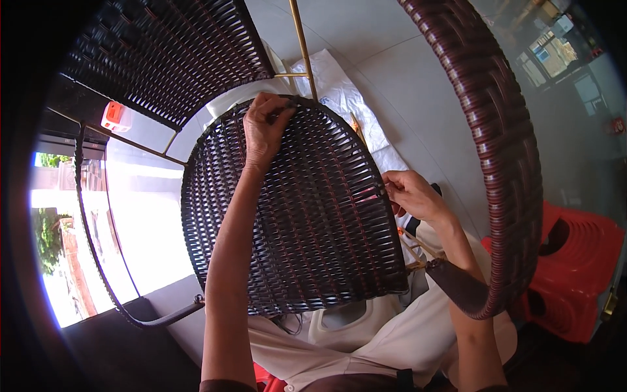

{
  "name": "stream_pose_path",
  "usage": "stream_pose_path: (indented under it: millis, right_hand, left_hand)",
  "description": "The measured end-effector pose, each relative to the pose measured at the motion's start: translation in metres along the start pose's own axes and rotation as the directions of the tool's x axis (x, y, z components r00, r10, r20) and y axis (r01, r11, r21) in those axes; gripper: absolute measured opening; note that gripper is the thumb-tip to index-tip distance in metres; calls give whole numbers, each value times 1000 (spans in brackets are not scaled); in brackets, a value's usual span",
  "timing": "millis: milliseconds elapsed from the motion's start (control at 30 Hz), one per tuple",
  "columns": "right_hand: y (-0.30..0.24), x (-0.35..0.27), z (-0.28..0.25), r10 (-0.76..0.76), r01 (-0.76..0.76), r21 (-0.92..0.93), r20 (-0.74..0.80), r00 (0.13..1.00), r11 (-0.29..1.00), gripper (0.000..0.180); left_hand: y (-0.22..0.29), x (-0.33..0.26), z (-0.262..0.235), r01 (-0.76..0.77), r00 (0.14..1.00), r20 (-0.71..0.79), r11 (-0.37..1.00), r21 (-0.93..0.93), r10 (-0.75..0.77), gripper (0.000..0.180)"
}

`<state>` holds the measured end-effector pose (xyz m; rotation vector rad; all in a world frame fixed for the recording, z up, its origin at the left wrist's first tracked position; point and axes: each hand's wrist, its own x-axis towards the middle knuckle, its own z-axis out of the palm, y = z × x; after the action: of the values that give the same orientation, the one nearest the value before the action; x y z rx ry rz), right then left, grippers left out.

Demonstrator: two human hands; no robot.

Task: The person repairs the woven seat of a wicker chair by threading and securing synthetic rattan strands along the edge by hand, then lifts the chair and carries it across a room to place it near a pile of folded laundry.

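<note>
A dark brown woven wicker seat panel [307, 215] of a chair lies in front of me, rounded at its far edge. At that far rim my left hand [264, 130] bends its fingers together in a pinch. Whatever is between them is too small to make out. Beside the panel's right edge, my right hand [415, 195] has its thumb and fingers drawn together, with some fingertips hidden behind the rim. I cannot make out what they hold. The woven backrest [176, 59] rises beyond the seat at the upper left.
A thick wicker-wrapped armrest [503, 150] curves along the right, and a thinner wrapped one [88, 215] on the left. Bare metal frame rods [302, 39] join the parts. A white sack [346, 91] lies on the tiled floor. A red plastic stool [575, 268] stands at right.
</note>
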<state>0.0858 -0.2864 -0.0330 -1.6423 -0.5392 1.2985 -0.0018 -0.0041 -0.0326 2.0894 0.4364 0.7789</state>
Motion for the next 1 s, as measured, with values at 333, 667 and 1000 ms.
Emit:
stream_pose_path:
  millis: [333,667,1000]
  right_hand:
    - [0,1,3,48,-49,52,3,999,997,17]
    - [-5,0,5,73,-73,-10,-19,997,997,13]
    - [3,2,2,10,-12,52,29,1000,999,14]
  left_hand:
    - [5,-3,4,-51,996,-74,994,97,58,12]
    - [13,-1,3,-99,995,42,966,239,91,11]
    - [18,-3,9,-191,982,62,929,316,181,12]
